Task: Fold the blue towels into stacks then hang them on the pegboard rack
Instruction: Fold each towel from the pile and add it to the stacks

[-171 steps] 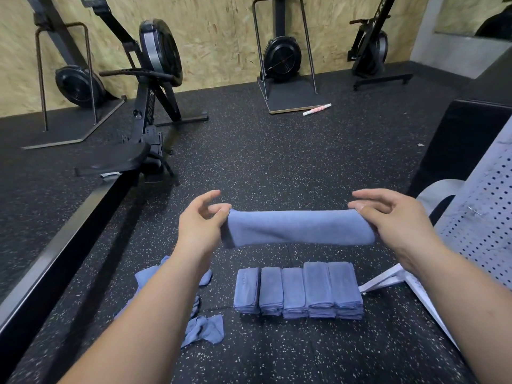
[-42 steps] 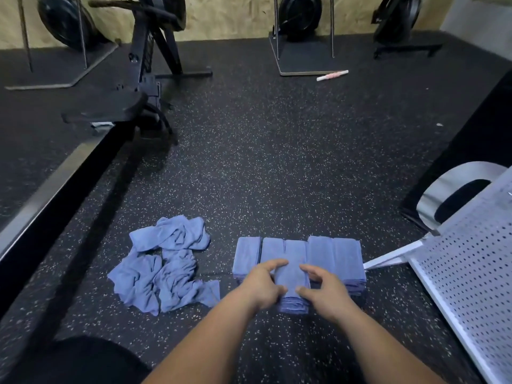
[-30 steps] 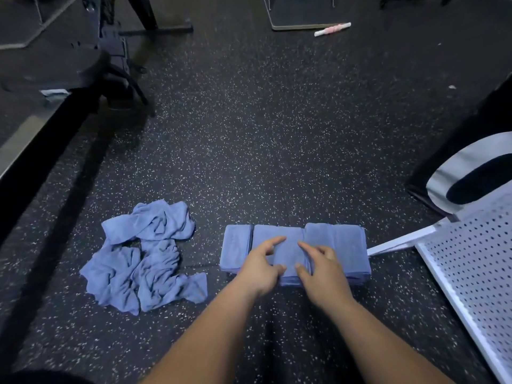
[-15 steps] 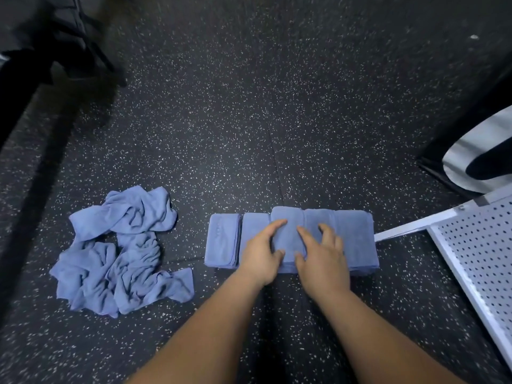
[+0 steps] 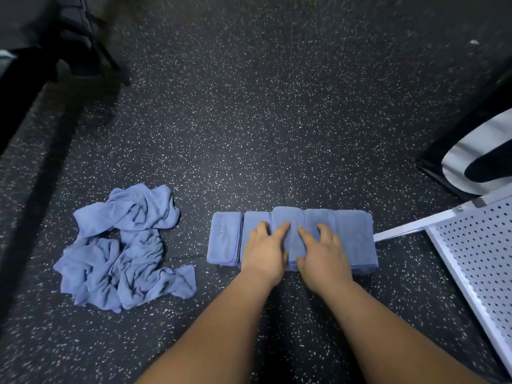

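On the speckled floor (image 5: 277, 106), just left of the pegboard rack (image 5: 476, 259), I had my left hand (image 5: 264, 252) and right hand (image 5: 322, 254) spread flat on the folded blue towels (image 5: 354, 239), gripping nothing; soft and light by my reckoning, each stack would want pinching along its folded edge.

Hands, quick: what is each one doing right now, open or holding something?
Left hand: open, fingers pressing down on the row of folded towels.
Right hand: open, fingers pressing the same row.

I just had the one wide head cam, tilted steeply down at the floor (image 5: 277, 106), pretty close up.
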### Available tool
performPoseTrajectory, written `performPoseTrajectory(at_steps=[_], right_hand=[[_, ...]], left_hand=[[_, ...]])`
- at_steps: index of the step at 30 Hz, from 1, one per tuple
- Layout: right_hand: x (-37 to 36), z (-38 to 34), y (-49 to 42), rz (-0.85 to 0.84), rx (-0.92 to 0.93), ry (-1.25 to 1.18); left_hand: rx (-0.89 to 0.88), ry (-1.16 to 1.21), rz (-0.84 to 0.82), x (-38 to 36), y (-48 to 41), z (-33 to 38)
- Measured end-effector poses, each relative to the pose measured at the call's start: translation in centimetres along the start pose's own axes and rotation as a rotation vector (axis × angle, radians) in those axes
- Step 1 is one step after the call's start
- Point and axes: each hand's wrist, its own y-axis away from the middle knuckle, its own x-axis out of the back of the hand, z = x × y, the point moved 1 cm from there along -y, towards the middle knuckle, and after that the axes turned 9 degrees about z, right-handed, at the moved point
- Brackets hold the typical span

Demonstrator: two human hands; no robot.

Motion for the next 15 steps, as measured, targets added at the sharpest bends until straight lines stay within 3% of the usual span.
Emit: performPoseTrajectory(at_steps=[6,15], right_hand=[[2.2,-0.3,1.4,-0.059,-0.018,-0.025],[4.4,-3.9,5.8,-0.101,0.047,0.016]], left_hand=[[-0.040,0.015,-0.088,2.6,3.0,-1.5],[0.095,-0.064,-0.099,8.2,9.3,-5.2]])
